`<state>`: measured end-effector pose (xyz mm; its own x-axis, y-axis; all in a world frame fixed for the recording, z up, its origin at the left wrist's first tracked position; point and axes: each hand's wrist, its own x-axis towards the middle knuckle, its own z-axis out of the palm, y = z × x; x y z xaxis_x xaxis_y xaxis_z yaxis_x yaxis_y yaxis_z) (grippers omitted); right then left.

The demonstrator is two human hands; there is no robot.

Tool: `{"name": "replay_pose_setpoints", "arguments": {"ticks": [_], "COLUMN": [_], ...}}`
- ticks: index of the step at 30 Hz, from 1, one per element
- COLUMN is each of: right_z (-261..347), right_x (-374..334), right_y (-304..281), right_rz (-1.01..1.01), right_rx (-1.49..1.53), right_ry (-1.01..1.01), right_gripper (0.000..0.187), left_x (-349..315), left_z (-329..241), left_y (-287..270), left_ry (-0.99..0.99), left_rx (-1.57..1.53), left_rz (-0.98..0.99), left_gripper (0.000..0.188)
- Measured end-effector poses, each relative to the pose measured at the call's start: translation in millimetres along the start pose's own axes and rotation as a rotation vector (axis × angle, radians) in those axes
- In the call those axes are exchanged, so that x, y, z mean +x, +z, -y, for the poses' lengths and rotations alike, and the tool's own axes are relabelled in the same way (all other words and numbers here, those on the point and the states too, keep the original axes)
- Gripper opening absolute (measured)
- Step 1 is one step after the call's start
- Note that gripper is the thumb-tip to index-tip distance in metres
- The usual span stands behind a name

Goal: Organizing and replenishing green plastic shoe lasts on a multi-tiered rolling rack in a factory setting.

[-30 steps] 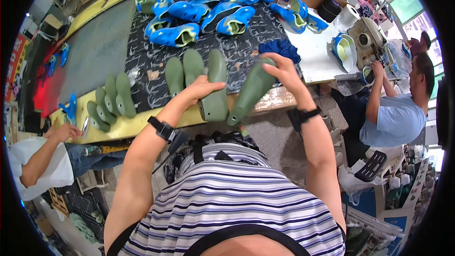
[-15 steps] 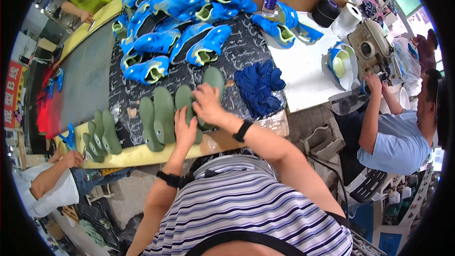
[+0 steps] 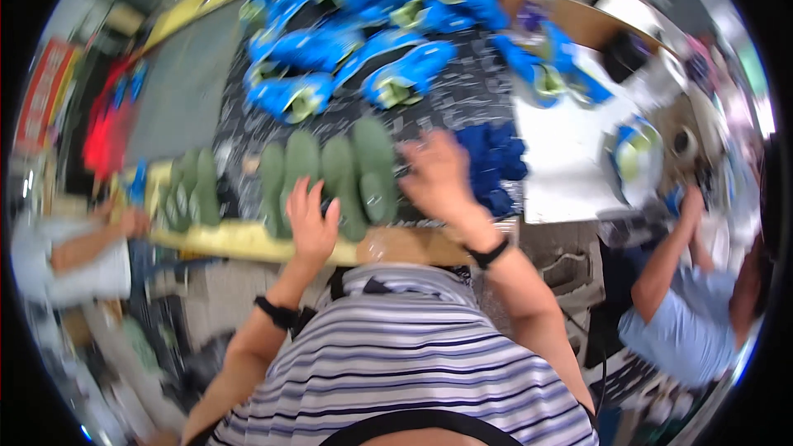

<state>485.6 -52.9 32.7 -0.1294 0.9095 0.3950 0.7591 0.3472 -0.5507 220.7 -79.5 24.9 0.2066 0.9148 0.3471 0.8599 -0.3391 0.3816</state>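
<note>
Several olive-green insoles lie in a row at the near edge of the table, toes pointing away from me and pale marks at the heels. My left hand is over the heel end of the row, fingers apart, holding nothing; whether it touches an insole I cannot tell. Just right of the rightmost insole is my right hand, blurred by motion, its fingers spread and empty. A crumpled dark-blue cloth lies beyond it on the right.
Blue shoes with lime linings are piled at the far side. More insoles lie at the left, near a co-worker's hand. On the right, a person in light blue sits at a sewing machine. A bottle stands behind.
My right hand has left the rightmost insole and moved right. My left hand has shifted slightly left with fingers opened. The whole view has swung and blurred.
</note>
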Motion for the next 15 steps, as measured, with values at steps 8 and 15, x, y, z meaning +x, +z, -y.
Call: {"name": "replay_pose_setpoints", "arguments": {"ticks": [8,15], "right_z": [-83,-92], "right_x": [-63,-54], "right_y": [-24,-8], "right_rz": [0.228,0.116], "right_rx": [-0.500,-0.588], "right_ry": [0.122,0.228], "right_gripper": [0.050,0.051], "left_x": [-14,-3], "left_z": [25,54], "left_y": [-11,-8], "left_ry": [-0.129,-0.355], "left_rx": [0.288,0.326], "left_rz": [0.054,0.071], "left_gripper": [0.070,0.070]}}
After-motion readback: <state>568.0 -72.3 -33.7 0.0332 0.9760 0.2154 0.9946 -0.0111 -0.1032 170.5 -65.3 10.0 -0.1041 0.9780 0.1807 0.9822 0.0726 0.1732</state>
